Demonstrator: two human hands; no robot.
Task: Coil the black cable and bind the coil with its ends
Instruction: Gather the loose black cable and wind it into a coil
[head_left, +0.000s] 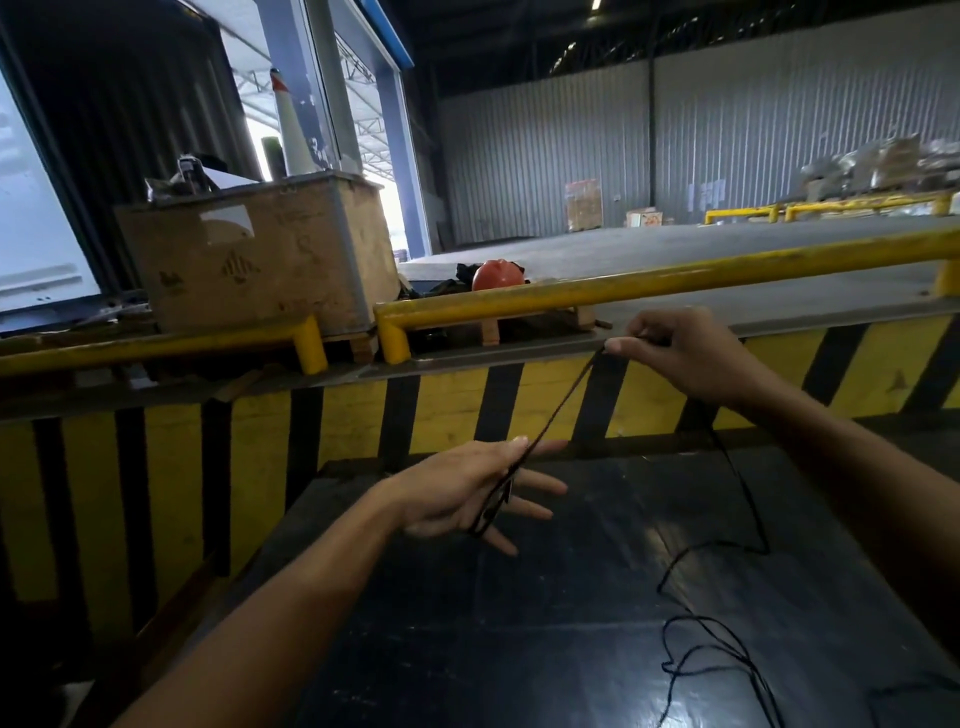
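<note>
A thin black cable (558, 402) runs taut between my two hands above a dark table (519, 623). My left hand (467, 493) holds one end of the cable against its palm, with a small dark plug there and the fingers spread. My right hand (675, 353) is raised higher and to the right, pinching the cable between thumb and forefinger. From the right hand the rest of the cable drops along my forearm and lies in loose loops (701, 644) on the table at the lower right.
A yellow and black striped barrier (363, 415) stands just beyond the table, topped by a yellow rail (623, 286). Behind it sit a worn cardboard box (260, 260) and an orange round object (497, 275). A wide warehouse floor stretches beyond.
</note>
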